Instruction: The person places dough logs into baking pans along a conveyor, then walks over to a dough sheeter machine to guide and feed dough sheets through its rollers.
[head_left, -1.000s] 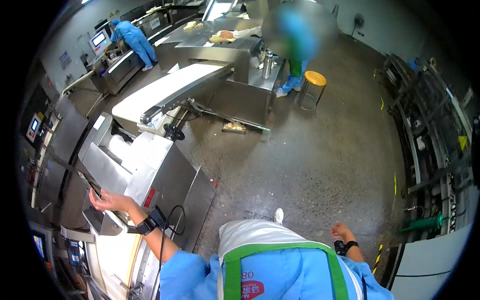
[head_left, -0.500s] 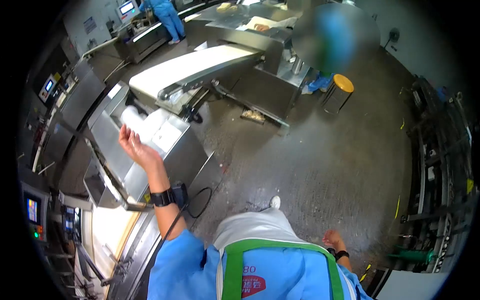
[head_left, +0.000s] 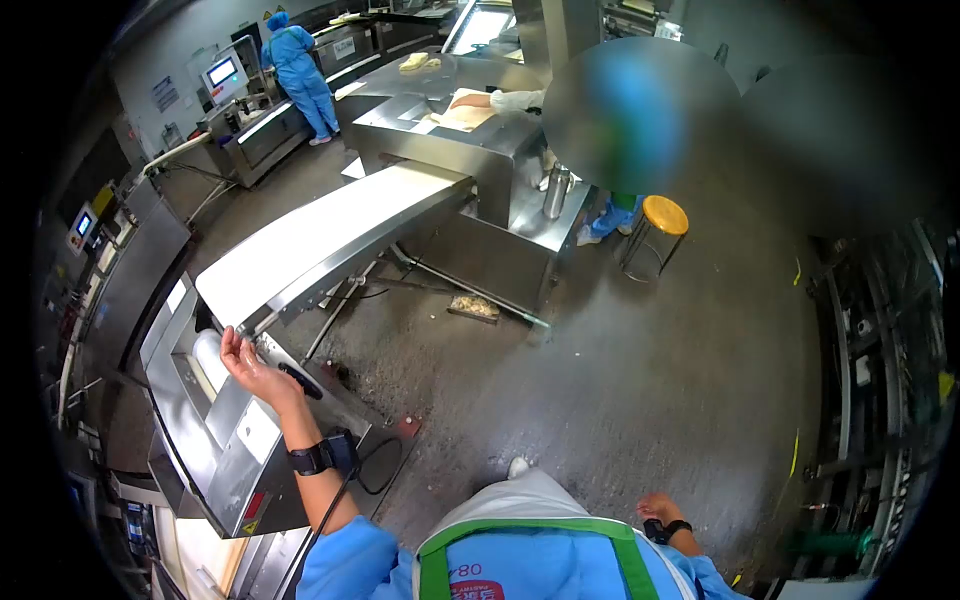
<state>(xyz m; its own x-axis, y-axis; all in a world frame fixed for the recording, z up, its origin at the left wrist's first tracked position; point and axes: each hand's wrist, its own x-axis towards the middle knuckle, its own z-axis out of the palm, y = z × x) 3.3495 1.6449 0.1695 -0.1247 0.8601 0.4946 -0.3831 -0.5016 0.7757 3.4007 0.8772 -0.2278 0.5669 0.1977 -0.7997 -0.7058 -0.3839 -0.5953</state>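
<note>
My left hand is raised over the steel machine, near the lower end of the white conveyor belt. Its fingers are apart and it holds nothing; whether it touches the belt's end I cannot tell. A white roller lies in the machine just behind the fingers. My right hand hangs low at my right side above the floor, small in view, its fingers loosely curled and hard to make out. Both wrists wear black bands, and a cable hangs from the left one.
A yellow stool stands beyond the conveyor, near a blurred person at a steel table. Another person in blue works at the far left. A tray of scraps lies on the floor. Dark racks line the right.
My view has moved closer to the conveyor. My left hand has gone from beside the machine's front to the belt's lower end. My right hand stays low at my side.
</note>
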